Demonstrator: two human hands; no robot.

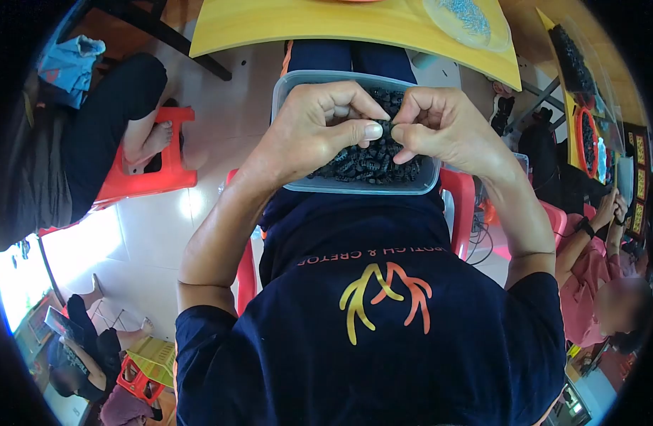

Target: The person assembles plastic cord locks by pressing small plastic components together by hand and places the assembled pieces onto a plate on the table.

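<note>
A clear plastic tub (282, 106) rests on my lap, filled with many small black pieces (369, 165). Above the tub, my left hand (319, 131) is closed, thumb and index finger pinched together on a small black piece (385, 129). My right hand (440, 128) comes in from the other side, its thumb and fingers pinched against the same piece. The fingertips of both hands almost meet. The piece's exact kind is too small and too covered by fingers to tell.
Ahead stands a yellow table (284, 21) bearing a shallow clear dish (500, 35) of small bluish pieces. On the left a person sits by a red stool (152, 181). To the right, another person in pink works near a red tray (587, 142) of black pieces.
</note>
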